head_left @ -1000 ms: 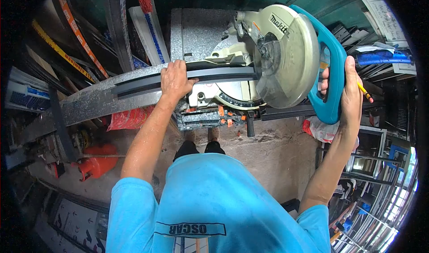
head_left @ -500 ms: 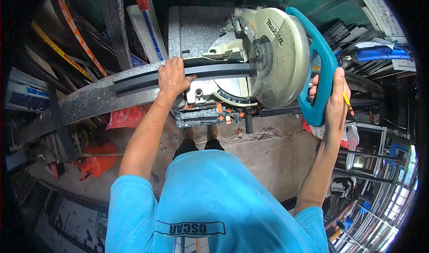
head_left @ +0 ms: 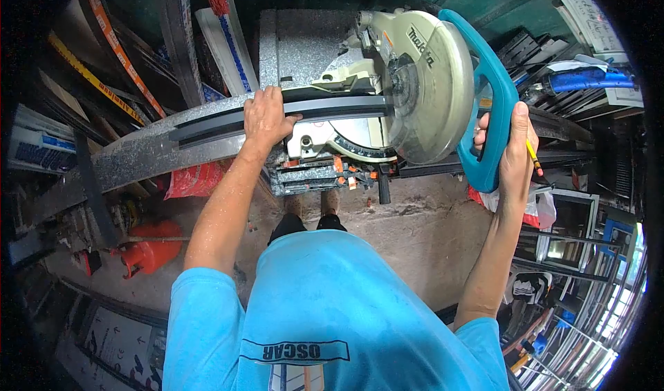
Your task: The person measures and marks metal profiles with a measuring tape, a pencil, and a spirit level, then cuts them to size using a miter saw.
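My left hand [head_left: 265, 118] presses down on a long dark grey metal profile [head_left: 339, 105], fingers closed over it against the mitre saw's fence. The profile runs to the right under the clear blade guard [head_left: 408, 125] of the mitre saw [head_left: 439, 80]. At the saw's right side my right hand [head_left: 515, 145] is wrapped round the teal handle [head_left: 494, 100]. A yellow pencil [head_left: 532, 157] sticks out from the same hand, its tip pointing down. Below the profile lies the saw's curved angle scale [head_left: 360, 149]. The blade itself is mostly hidden by the guard.
A long metal-topped bench [head_left: 117, 163] stretches left beneath the profile. Many upright profiles [head_left: 183, 38] lean behind it. On the floor are a red tank [head_left: 152, 249] at the left and plastic bags [head_left: 543, 208] at the right. Framed panels [head_left: 567, 228] stand near the bags.
The saw head, its handle and my right hand have shifted slightly left in the view. My left hand keeps its place on the profile.
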Motion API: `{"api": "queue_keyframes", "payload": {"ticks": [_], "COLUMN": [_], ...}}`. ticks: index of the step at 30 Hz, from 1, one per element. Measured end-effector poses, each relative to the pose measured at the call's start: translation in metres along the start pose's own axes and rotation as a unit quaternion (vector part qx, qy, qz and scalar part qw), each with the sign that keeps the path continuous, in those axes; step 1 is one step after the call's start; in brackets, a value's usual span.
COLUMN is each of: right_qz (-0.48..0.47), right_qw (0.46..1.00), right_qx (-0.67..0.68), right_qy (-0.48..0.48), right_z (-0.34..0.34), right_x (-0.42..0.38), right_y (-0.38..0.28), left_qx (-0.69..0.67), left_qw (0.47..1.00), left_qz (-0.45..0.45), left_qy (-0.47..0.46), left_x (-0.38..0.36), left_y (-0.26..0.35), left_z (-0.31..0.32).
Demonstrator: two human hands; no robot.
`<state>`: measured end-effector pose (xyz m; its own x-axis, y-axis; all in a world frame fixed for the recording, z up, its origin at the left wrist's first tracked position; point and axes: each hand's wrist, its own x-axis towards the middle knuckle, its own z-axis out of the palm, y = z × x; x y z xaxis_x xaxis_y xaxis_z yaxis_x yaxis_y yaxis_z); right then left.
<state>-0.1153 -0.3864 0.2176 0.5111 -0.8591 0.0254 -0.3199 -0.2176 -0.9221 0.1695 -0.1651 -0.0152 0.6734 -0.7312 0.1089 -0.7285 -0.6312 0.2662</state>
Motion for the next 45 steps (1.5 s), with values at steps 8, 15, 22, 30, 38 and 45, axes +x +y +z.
{"api": "queue_keyframes", "payload": {"ticks": [8, 15, 22, 30, 38, 45], "right_qz": [0.021, -0.021, -0.026, -0.070, -0.076, -0.131], "right_qw": [0.999, 1.000, 0.999, 0.995, 0.994, 0.988], "right_qx": [0.028, 0.018, 0.038, 0.078, 0.084, 0.075], "right_qy": [0.009, 0.009, 0.011, 0.006, 0.001, 0.021], "right_z": [0.000, 0.002, 0.005, 0.009, 0.011, 0.015], "right_x": [-0.002, -0.007, -0.014, -0.025, -0.035, -0.035], "right_y": [0.001, 0.014, 0.025, 0.058, 0.076, 0.091], "left_qx": [0.006, 0.009, 0.035, 0.046, 0.055, 0.045], "left_qw": [0.999, 1.000, 0.999, 0.999, 0.998, 0.999], "left_qz": [0.030, 0.017, 0.008, 0.001, -0.005, 0.004], "left_qy": [0.036, 0.015, 0.008, -0.005, 0.015, 0.012], "left_x": [0.000, 0.000, -0.001, 0.000, -0.003, -0.003], "left_y": [-0.003, -0.001, 0.001, -0.003, 0.003, 0.002], "left_z": [0.006, 0.002, 0.001, 0.007, 0.004, 0.005]}}
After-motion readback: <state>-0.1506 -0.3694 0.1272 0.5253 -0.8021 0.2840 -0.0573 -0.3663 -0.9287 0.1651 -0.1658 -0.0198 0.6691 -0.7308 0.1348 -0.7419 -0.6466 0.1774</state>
